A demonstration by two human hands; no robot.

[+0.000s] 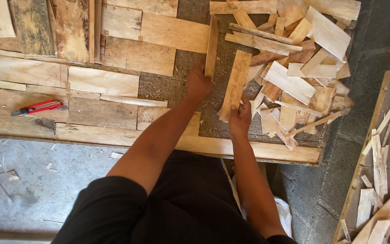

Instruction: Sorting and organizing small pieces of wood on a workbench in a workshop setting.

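1. On the chipboard panel [159, 88], the left hand [198, 82] is clamped on the lower end of a narrow wood strip [211, 45], its long axis pointing away from the person.
2. Just right, the right hand [239, 118] grips the near end of a wider plank [235, 83], beside the scrap pile [303, 68].

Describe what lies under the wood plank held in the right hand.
Under the wood plank, gripped by the right hand, shows dark chipboard strewn with shavings. To its right lies a pile of wood offcuts. Whatever sits directly beneath the plank is covered.
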